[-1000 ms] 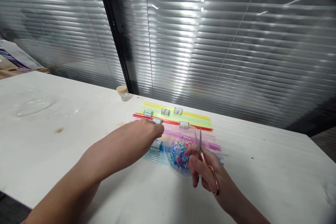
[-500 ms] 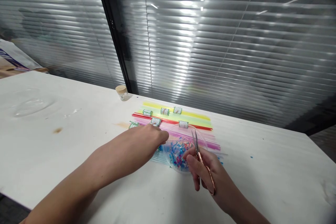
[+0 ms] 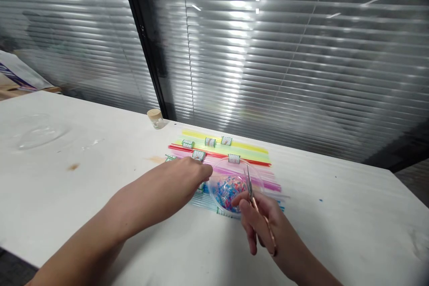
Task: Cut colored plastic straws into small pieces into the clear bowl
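Observation:
A clear round plastic bowl (image 3: 254,168) holds many short cut pieces (image 3: 231,190), mostly blue with some red and white. My left hand (image 3: 187,174) is closed at its left rim, the thumb on top and the other fingers hidden beneath. In my right hand (image 3: 259,219) is a pair of scissors (image 3: 254,203) with copper-coloured handles, blades pointing up and nearly together. The right fingertips are by the bowl's near right side. Under and behind the bowl lie bundles of thin coloured sticks (image 3: 258,147), yellow, red, pink, purple and blue, with paper labels (image 3: 210,142) around them.
A small jar (image 3: 155,118) with a tan lid stands at the table's back edge. Clear plastic pieces (image 3: 42,136) lie at the left on the white table (image 3: 351,228). A brown stain and blue scraps (image 3: 321,200) mark its surface. Window blinds rise behind.
My left hand has shifted slightly left, and my right hand with the scissors slightly down. The pieces in the bowl lie differently, and a label shows under its near edge.

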`<action>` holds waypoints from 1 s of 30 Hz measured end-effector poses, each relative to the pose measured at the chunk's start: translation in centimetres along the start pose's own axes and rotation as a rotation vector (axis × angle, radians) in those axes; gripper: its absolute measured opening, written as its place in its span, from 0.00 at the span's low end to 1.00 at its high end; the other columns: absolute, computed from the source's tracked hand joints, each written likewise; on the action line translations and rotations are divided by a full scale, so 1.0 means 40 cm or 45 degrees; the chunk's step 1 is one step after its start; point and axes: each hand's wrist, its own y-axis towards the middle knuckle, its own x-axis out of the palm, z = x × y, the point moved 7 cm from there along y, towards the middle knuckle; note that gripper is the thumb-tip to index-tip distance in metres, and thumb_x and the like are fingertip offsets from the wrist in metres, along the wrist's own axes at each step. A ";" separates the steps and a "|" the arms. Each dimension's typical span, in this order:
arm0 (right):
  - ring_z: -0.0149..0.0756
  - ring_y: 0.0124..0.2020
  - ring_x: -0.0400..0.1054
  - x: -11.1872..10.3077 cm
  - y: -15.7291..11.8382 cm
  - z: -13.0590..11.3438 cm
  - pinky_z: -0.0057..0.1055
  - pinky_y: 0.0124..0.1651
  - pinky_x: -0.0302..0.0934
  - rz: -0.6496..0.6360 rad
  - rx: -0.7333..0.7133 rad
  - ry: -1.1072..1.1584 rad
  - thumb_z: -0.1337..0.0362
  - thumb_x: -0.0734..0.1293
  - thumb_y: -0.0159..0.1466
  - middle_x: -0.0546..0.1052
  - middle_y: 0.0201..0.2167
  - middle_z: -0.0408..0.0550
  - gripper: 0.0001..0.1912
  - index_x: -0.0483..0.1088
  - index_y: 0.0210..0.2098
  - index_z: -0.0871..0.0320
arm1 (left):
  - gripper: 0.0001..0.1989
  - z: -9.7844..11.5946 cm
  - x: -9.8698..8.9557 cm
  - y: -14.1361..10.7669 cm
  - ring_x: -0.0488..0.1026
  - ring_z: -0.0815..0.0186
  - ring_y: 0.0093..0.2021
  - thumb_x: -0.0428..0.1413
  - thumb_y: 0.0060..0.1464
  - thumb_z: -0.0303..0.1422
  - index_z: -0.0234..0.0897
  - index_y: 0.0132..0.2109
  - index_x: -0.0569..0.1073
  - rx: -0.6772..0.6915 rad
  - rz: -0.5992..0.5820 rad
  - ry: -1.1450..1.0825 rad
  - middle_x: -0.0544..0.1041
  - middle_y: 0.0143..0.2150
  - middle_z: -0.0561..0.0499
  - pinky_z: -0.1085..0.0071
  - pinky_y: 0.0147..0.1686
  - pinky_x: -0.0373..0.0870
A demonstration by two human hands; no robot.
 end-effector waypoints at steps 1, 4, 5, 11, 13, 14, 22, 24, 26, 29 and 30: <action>0.24 0.17 0.53 0.003 -0.002 0.001 0.22 0.19 0.56 -0.022 0.007 0.031 0.36 0.63 0.60 0.58 0.18 0.34 0.29 0.64 0.34 0.57 | 0.12 0.001 -0.001 -0.001 0.65 0.67 0.27 0.43 0.54 0.18 0.38 0.32 0.65 0.000 0.005 0.002 0.70 0.29 0.52 0.70 0.27 0.55; 0.23 0.18 0.53 0.010 -0.004 0.004 0.21 0.20 0.55 -0.066 0.030 0.068 0.36 0.65 0.59 0.59 0.19 0.34 0.29 0.65 0.34 0.58 | 0.12 0.006 0.002 -0.003 0.64 0.67 0.26 0.43 0.54 0.19 0.38 0.31 0.65 -0.004 -0.016 -0.007 0.70 0.28 0.53 0.70 0.26 0.54; 0.23 0.17 0.53 0.011 -0.004 0.005 0.21 0.19 0.54 -0.070 0.031 0.062 0.36 0.65 0.59 0.59 0.19 0.34 0.29 0.66 0.34 0.58 | 0.12 0.008 0.004 -0.003 0.64 0.67 0.25 0.43 0.54 0.19 0.38 0.31 0.65 0.001 -0.027 -0.017 0.70 0.28 0.53 0.71 0.26 0.53; 0.21 0.14 0.51 0.011 0.001 0.009 0.21 0.17 0.50 -0.032 0.021 0.017 0.39 0.64 0.62 0.59 0.16 0.32 0.26 0.65 0.34 0.58 | 0.11 0.018 0.009 0.001 0.64 0.68 0.25 0.43 0.55 0.20 0.39 0.31 0.64 0.016 -0.036 -0.041 0.69 0.28 0.54 0.71 0.26 0.53; 0.21 0.13 0.50 0.013 0.000 0.009 0.21 0.17 0.50 -0.017 0.030 -0.010 0.38 0.63 0.62 0.58 0.15 0.32 0.26 0.64 0.33 0.58 | 0.11 0.017 0.009 0.002 0.63 0.68 0.25 0.43 0.56 0.20 0.39 0.31 0.64 0.008 -0.037 -0.021 0.69 0.28 0.54 0.70 0.25 0.52; 0.22 0.13 0.50 0.014 0.000 0.009 0.21 0.17 0.50 -0.009 0.037 -0.022 0.38 0.63 0.62 0.58 0.15 0.32 0.27 0.64 0.33 0.58 | 0.11 0.016 0.008 0.002 0.63 0.68 0.25 0.43 0.56 0.20 0.39 0.31 0.64 0.007 -0.035 -0.010 0.69 0.28 0.54 0.70 0.25 0.51; 0.23 0.17 0.51 0.022 -0.004 0.026 0.21 0.19 0.55 -0.038 0.050 0.073 0.36 0.64 0.60 0.58 0.18 0.33 0.30 0.66 0.38 0.59 | 0.11 0.015 0.009 -0.002 0.61 0.68 0.24 0.42 0.56 0.21 0.39 0.31 0.63 -0.005 -0.037 0.038 0.68 0.28 0.53 0.70 0.24 0.50; 0.23 0.16 0.51 0.021 -0.003 0.027 0.21 0.19 0.54 -0.040 0.053 0.079 0.36 0.64 0.60 0.59 0.18 0.33 0.29 0.66 0.38 0.59 | 0.11 0.016 0.010 -0.002 0.61 0.68 0.24 0.42 0.57 0.21 0.39 0.31 0.63 -0.002 -0.027 0.035 0.68 0.28 0.53 0.70 0.24 0.50; 0.23 0.16 0.51 0.021 -0.002 0.023 0.21 0.19 0.54 -0.046 0.049 0.083 0.36 0.64 0.59 0.58 0.18 0.33 0.30 0.66 0.37 0.59 | 0.11 0.017 0.010 -0.002 0.61 0.68 0.24 0.42 0.56 0.21 0.39 0.31 0.63 0.000 -0.019 0.034 0.68 0.28 0.53 0.70 0.24 0.50; 0.23 0.16 0.51 0.021 0.000 0.017 0.21 0.19 0.54 -0.047 0.038 0.098 0.35 0.65 0.58 0.58 0.18 0.33 0.31 0.66 0.37 0.59 | 0.11 0.017 0.010 -0.002 0.62 0.68 0.25 0.42 0.56 0.20 0.39 0.32 0.63 -0.006 -0.026 0.038 0.68 0.28 0.53 0.69 0.24 0.50; 0.24 0.16 0.51 0.021 0.000 0.016 0.21 0.18 0.54 -0.046 0.036 0.101 0.35 0.65 0.58 0.58 0.18 0.33 0.31 0.67 0.37 0.59 | 0.11 0.018 0.010 -0.001 0.62 0.67 0.25 0.42 0.56 0.20 0.39 0.32 0.64 -0.008 -0.031 0.040 0.69 0.29 0.53 0.69 0.24 0.51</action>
